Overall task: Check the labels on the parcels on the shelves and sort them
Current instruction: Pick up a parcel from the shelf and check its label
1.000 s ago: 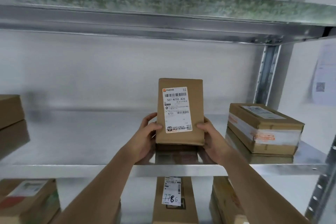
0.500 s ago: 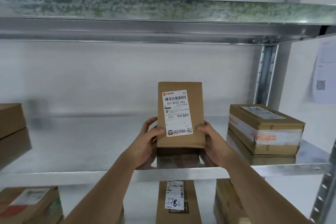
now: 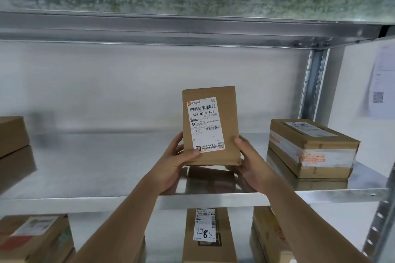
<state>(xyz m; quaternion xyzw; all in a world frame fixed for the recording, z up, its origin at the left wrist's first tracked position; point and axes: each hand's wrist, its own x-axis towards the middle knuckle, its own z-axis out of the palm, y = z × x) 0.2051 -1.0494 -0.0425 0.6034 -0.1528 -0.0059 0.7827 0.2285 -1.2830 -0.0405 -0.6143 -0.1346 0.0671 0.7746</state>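
A brown cardboard parcel (image 3: 229,126) stands upright on the metal shelf (image 3: 96,168), its white label reading 507-N705 A26 turned to me. My left hand (image 3: 177,162) grips its lower left edge, thumb across the label's bottom corner. My right hand (image 3: 250,160) grips its lower right edge. The parcel's bottom edge sits on or just above the shelf surface. A taped parcel (image 3: 312,147) lies flat on the same shelf to the right, label up.
Another box (image 3: 11,134) shows at the shelf's left edge. Below, the lower shelf holds several parcels, one upright marked 7786 (image 3: 206,230). The upper shelf beam (image 3: 192,28) runs overhead. An upright post (image 3: 314,83) stands at the right, beside a wall paper (image 3: 382,83).
The parcel and both hands keep the same grip; the view has shifted slightly, with the parcel a bit lower in frame and tilted a touch.
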